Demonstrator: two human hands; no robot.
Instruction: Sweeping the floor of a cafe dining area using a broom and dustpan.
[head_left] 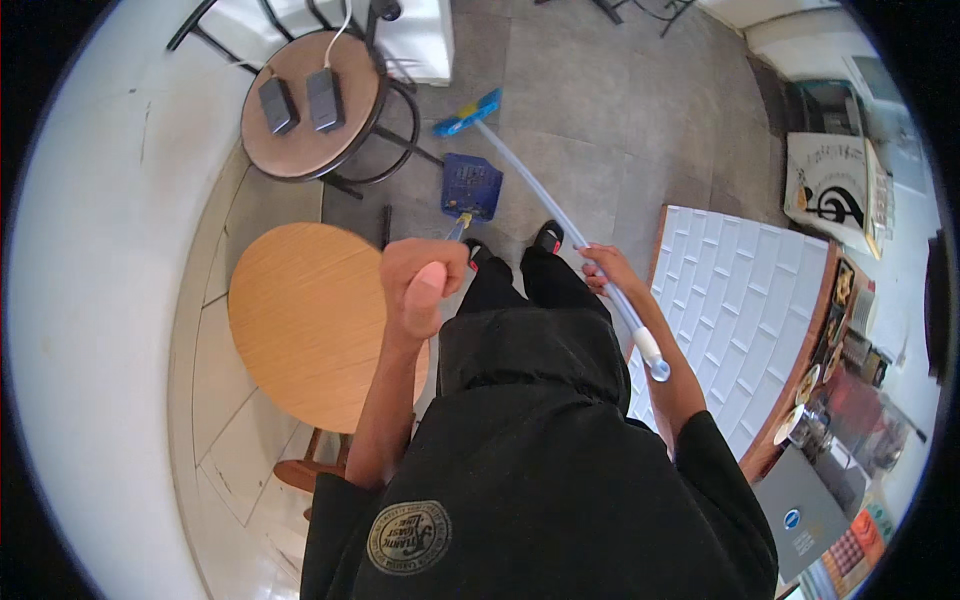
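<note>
My left hand [420,288] is closed in a fist on top of a dustpan's handle. The blue dustpan [471,187] rests on the floor ahead of my feet, its handle rising into that fist; some specks lie in its pan. My right hand [610,272] grips the pale blue pole of a broom [535,185], with the pole's white end tilted back over my right forearm. The broom's blue head touches the floor just beyond the dustpan, slightly apart from it.
A round wooden table [310,325] stands close on my left. Farther ahead, a round stool [312,105] holds two dark power adapters. To my right is a white-tiled counter [735,310] with a grey laptop [803,512]. A box with a music-note design [826,190] sits beyond it.
</note>
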